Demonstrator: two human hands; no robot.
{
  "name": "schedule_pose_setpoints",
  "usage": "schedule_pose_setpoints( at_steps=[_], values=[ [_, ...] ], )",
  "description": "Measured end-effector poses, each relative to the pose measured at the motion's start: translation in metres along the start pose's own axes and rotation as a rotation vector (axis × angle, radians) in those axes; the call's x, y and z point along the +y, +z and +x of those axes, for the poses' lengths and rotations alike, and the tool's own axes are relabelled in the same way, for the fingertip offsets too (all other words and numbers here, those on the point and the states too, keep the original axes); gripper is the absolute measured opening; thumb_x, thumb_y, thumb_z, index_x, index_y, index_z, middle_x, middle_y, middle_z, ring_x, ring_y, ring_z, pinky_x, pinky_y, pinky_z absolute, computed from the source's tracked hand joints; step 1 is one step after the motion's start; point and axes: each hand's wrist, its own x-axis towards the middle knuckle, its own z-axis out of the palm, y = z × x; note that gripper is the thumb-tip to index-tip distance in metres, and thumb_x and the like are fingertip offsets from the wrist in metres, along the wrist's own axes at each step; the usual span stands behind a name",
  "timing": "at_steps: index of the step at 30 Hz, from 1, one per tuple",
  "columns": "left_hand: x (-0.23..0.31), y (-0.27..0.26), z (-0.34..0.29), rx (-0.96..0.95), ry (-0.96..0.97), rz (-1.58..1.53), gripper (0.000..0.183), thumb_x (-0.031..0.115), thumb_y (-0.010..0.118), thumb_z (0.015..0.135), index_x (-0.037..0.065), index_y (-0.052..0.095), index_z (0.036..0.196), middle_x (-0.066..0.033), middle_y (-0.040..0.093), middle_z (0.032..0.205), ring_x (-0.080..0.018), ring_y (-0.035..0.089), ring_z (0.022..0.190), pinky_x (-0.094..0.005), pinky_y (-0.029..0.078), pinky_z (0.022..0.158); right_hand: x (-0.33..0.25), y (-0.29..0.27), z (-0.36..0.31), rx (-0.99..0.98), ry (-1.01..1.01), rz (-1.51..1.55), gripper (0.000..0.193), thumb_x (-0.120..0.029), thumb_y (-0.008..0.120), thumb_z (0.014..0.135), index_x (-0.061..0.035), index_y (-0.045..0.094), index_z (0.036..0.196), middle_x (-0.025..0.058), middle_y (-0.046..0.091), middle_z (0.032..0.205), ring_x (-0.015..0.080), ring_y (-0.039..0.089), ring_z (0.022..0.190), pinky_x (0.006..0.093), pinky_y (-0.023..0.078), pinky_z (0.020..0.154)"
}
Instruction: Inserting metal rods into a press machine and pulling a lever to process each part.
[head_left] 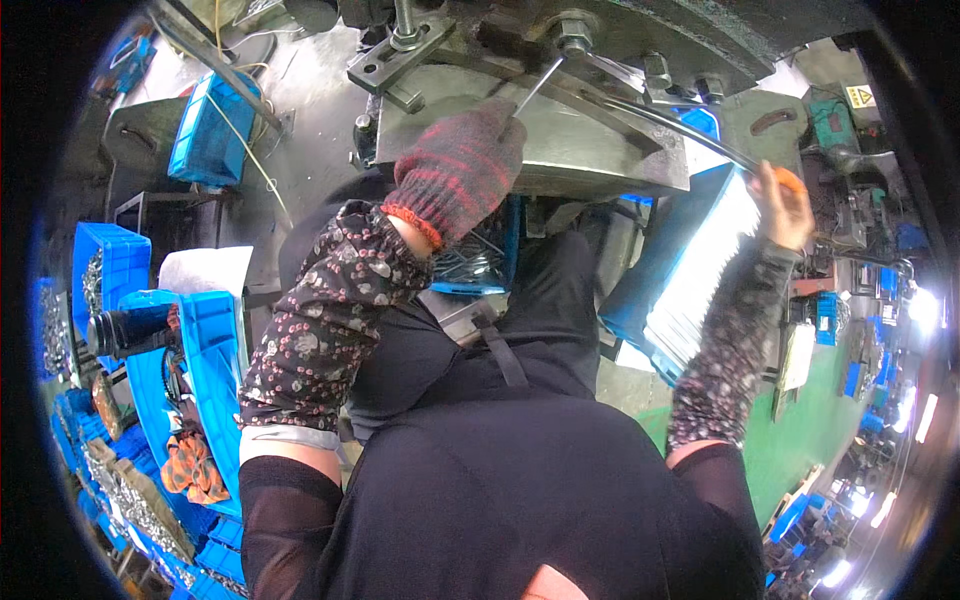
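Note:
My left hand [465, 165], in a dark grey and red knitted glove, is closed around a thin metal rod [540, 85]. The rod slants up from the fingers toward a large bolt nut [574, 36] on the machine. Below it lies the flat steel machine bed [590, 150]. On the right, my right hand [787, 208] is raised and closed at the end of a long dark metal bar [690, 130], which runs up left over the bed. Something orange shows at its fingers; I cannot tell what. Under that arm, a blue bin [640, 290] holds a stack of bright thin strips [700, 270].
A blue crate [212, 130] stands at upper left. More blue bins [110, 265] with metal parts line the left side, near an orange patterned cloth [195, 468]. Another bin with metal pieces [470, 265] sits beneath the bed. A green floor [800, 430] shows at right.

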Motion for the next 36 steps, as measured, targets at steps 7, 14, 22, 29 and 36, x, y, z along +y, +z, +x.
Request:
schedule_pose_setpoints(
  at_steps=[7,14,22,29,36],
  values=[
    [-0.007,0.046,0.005,-0.005,-0.141,0.098,0.023,0.012,0.055,0.084,0.006,0.056,0.106,-0.0119,0.053,0.121,-0.0277,0.063,0.086,-0.0374,0.051,0.069,0.12,0.077,-0.066,0.124,0.469,0.587,0.022,0.004,0.071,0.08,-0.0051,0.058,0.094,0.0128,0.066,0.092,0.026,0.067,0.083,0.0377,0.058,0.072],
    [-0.011,0.068,0.006,-0.049,-0.214,0.19,0.024,0.017,0.053,0.087,0.007,0.055,0.109,-0.0095,0.05,0.127,-0.0307,0.065,0.08,-0.0448,0.051,0.065,0.155,0.062,-0.073,0.134,0.667,0.592,0.017,-0.009,0.074,0.082,-0.0064,0.063,0.095,0.0106,0.07,0.09,0.0244,0.07,0.084,0.0318,0.056,0.07],
    [0.027,0.032,0.002,-0.015,-0.248,-0.056,0.031,0.032,0.047,0.094,0.003,0.054,0.104,-0.0219,0.065,0.09,-0.0403,0.064,0.088,-0.0526,0.05,0.073,0.157,0.035,-0.053,-0.021,0.663,0.439,0.024,-0.021,0.072,0.085,-0.0041,0.064,0.1,0.0058,0.064,0.097,0.0254,0.066,0.091,0.0332,0.055,0.075],
    [-0.011,0.018,0.047,0.285,0.205,0.379,0.032,0.031,0.062,0.085,0.004,0.061,0.102,-0.0139,0.065,0.094,-0.0312,0.064,0.09,-0.0428,0.053,0.079,0.125,0.001,-0.027,-0.042,0.563,0.515,0.013,-0.013,0.065,0.09,-0.001,0.063,0.094,0.0086,0.066,0.087,0.0217,0.067,0.082,0.0328,0.058,0.073],
    [-0.067,0.006,0.026,0.465,-0.704,-1.19,0.035,0.031,0.06,0.087,0.004,0.062,0.11,-0.008,0.063,0.076,-0.022,0.066,0.075,-0.0379,0.056,0.061,0.092,0.016,-0.004,-0.061,0.562,0.526,0.016,-0.012,0.065,0.09,-0.0002,0.065,0.099,0.011,0.068,0.09,0.0212,0.068,0.083,0.0286,0.058,0.071]
  ],
)
